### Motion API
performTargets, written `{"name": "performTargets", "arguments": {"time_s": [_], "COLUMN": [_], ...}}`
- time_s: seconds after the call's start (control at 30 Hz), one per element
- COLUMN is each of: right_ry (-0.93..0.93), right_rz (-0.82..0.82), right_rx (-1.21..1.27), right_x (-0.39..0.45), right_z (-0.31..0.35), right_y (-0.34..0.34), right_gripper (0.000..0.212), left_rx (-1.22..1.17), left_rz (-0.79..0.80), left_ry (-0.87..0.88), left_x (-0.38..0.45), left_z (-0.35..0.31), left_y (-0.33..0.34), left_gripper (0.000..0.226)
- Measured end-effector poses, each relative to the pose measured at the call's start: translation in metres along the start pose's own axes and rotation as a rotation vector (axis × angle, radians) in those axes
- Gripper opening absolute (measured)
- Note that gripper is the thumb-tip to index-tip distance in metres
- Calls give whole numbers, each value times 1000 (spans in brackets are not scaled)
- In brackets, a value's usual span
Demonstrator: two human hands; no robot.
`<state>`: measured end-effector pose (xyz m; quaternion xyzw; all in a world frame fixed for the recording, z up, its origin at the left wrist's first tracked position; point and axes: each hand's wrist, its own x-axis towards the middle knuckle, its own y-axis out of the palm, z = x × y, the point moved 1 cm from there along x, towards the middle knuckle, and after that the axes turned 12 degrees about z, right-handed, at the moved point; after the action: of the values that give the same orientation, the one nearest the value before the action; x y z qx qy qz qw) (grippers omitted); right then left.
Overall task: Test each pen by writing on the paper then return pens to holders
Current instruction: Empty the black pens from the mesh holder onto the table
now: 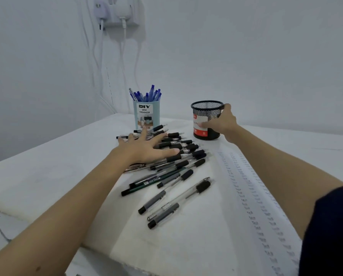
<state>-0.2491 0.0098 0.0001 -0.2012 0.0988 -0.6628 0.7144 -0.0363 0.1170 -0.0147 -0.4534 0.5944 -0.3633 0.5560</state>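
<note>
Several black pens (178,156) lie in a loose pile on the white paper (186,240) in the middle of the table. My left hand (144,147) rests flat on the far end of the pile, fingers spread. My right hand (223,121) grips the side of the black mesh holder (205,112), which stands upright and looks empty at the top. A light blue holder (145,114) labelled DIY Desk Organizer stands behind the pile, full of blue pens (146,94). Rows of small pen marks (252,198) run down the right side of the paper.
The white table (47,166) meets a white wall at the back. A wall socket with chargers (114,12) hangs high on the wall, and its white cables (98,66) drop behind the table. My dark sleeve (332,232) shows at the lower right.
</note>
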Motion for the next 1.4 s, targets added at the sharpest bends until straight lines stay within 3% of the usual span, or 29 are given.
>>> {"name": "performTargets", "arguments": {"time_s": [0.17,0.3,0.4,0.47,0.53,0.63,0.77,0.9,1.03,1.27,1.4], "right_ry": [90,106,26,-72,-113,-213,-304,-416,-508,-534,-409], "right_rz": [45,-83,-103,117,402,650,800,702,595,389,236], "right_rx": [-187,-356,-646,-711,-723,-706,-805,-943,-992,-953,-893], "right_x": [8,-3,-27,-50,-83,-129,-172,-187,-197,-205,-201], "right_z": [-7,8,33,52,66,76,68,51,47,44,39], "right_y": [3,-8,-18,-21,-17,-4,15,31,32,4,-44], "right_gripper": [80,85,54,27,16,3,17,20,9,26,27], "left_rx": [-2,-58,-125,-214,-273,-255,-206,-208,-208,-208,-229], "left_rz": [38,13,-99,-185,-258,-331,-363,-363,-362,-384,-376], "left_ry": [-23,28,136,271,362,397,440,448,445,443,447], "left_x": [-7,-11,-16,-26,-39,-53,-70,-83,-95,-115,-119], "left_z": [13,23,26,26,25,25,24,16,7,-8,-24], "left_y": [0,3,9,10,12,16,25,32,33,28,26], "left_gripper": [94,99,92,77,56,43,34,35,33,31,30]}}
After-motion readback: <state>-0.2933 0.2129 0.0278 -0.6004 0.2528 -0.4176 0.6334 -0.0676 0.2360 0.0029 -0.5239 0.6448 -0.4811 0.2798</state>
